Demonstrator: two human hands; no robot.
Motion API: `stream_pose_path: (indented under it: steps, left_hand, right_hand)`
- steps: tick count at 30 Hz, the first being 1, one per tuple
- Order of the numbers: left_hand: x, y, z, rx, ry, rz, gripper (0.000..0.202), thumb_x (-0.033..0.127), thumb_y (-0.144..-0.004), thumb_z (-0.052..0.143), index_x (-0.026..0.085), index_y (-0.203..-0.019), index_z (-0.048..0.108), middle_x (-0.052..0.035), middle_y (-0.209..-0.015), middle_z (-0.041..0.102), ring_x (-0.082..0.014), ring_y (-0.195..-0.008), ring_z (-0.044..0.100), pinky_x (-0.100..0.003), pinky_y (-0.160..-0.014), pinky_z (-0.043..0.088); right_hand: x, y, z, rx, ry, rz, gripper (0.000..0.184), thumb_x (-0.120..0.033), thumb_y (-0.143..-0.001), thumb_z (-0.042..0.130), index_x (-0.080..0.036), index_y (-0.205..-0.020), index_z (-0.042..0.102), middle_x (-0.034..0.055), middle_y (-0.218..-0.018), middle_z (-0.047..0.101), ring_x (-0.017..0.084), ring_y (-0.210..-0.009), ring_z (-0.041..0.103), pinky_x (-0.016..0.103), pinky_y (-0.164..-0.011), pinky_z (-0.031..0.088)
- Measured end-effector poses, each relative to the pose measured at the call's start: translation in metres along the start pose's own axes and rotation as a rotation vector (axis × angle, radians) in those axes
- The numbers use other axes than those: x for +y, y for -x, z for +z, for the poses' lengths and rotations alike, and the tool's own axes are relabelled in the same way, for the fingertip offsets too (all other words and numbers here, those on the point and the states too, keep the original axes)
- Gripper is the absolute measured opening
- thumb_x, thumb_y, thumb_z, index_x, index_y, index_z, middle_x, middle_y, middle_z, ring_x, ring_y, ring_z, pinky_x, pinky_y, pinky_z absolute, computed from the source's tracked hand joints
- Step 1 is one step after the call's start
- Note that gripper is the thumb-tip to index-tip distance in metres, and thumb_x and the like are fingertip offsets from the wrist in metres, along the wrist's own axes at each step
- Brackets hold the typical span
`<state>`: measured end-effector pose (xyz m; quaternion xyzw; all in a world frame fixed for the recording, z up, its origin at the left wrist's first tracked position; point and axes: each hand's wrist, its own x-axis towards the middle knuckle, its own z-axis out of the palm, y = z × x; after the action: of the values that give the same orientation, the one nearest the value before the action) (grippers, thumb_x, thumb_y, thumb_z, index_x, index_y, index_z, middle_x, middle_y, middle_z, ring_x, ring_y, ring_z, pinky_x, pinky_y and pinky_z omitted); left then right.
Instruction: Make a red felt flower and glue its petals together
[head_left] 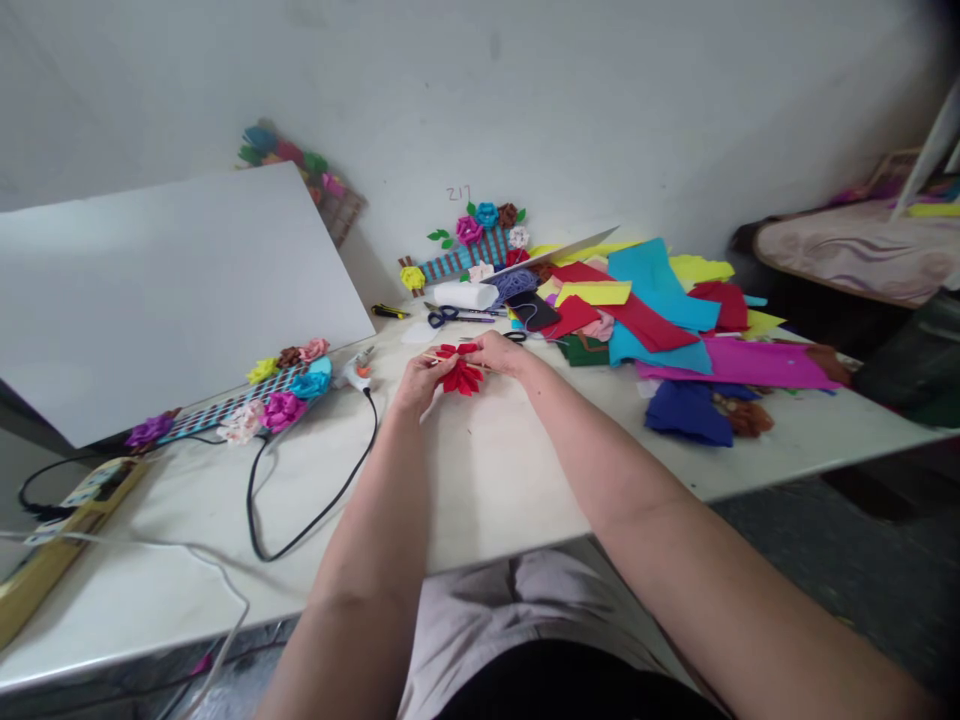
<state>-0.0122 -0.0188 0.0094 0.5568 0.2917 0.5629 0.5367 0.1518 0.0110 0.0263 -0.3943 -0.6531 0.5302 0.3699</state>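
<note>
A red crepe paper flower [461, 376] with cut petal edges is held just above the white table. My left hand [422, 380] pinches its left side, fingers closed. From the upper right, my right hand [496, 353] grips the other side, its fingertips closed on the red paper. A thin pale stick seems to cross the flower between both hands; its ends are hidden by the fingers. Behind my right hand lies a pair of black-handled scissors [515, 337]. Blue-handled scissors [442, 317] rest farther back.
A hot glue gun [355, 372] with a black cord lies left, beside a woven piece with paper flowers [283, 411]. Crepe paper sheets [660, 290] are heaped right. A yellow cutter [390, 312], white roll [465, 295] and power strip [75, 530] are also on the table [510, 490].
</note>
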Motion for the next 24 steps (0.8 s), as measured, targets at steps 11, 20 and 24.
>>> stream_pose_path:
  steps: [11,20,24]
  left_hand:
    - [0.002,0.004,0.001,0.017,-0.015,-0.089,0.036,0.034,-0.056,0.087,0.012,-0.078,0.068,-0.0022,-0.073,0.064,-0.0121,-0.063,0.060,-0.024,-0.060,0.045]
    - [0.003,0.004,0.003,0.030,-0.009,-0.084,0.039,0.036,-0.054,0.088,0.013,-0.078,0.068,-0.0018,-0.069,0.064,-0.0120,-0.061,0.058,-0.024,-0.057,0.043]
    - [0.003,0.003,0.003,0.047,-0.007,-0.046,0.038,0.035,-0.052,0.088,0.013,-0.076,0.068,-0.0015,-0.072,0.063,-0.0119,-0.062,0.058,-0.025,-0.059,0.044]
  right_hand:
    - [-0.001,0.010,-0.005,-0.090,-0.119,0.040,0.028,-0.034,-0.063,0.081,-0.012,-0.071,0.065,-0.0027,-0.057,0.062,0.009,-0.053,0.052,0.022,-0.054,0.040]
    - [-0.009,0.013,0.006,-0.003,-0.069,0.007,0.031,-0.035,-0.063,0.079,-0.013,-0.060,0.057,-0.0059,-0.049,0.052,0.007,-0.049,0.043,0.021,-0.051,0.032]
    - [-0.010,0.008,0.008,0.074,0.080,-0.026,0.032,-0.033,-0.066,0.075,-0.015,-0.055,0.051,-0.0085,-0.045,0.044,0.005,-0.047,0.035,0.022,-0.050,0.026]
